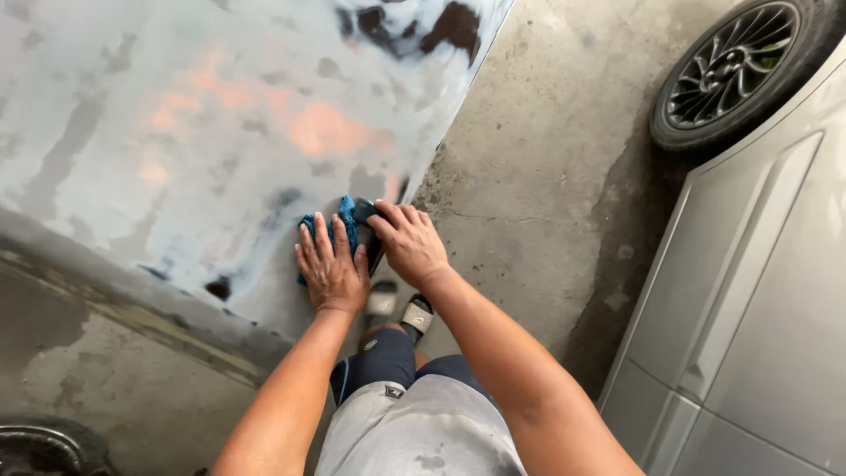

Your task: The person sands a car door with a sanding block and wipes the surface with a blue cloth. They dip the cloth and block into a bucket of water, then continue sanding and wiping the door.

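Right now: I'm rubbing down the sanded grey car panel (220,132), working near its lower right edge.
Left hand (332,269): lying flat, fingers spread, pressing the blue cloth (344,225) against the panel.
Right hand (410,242): curling over a dark block (370,231) just beside the cloth, gripping it.
Next move, I'm judging: calling for steady pressure along the edge without slipping off it.
Around me: concrete floor (538,185), my sandalled feet (401,313) below.
In the way: a silver car (758,308) and its wheel (736,66) crowding my right side.
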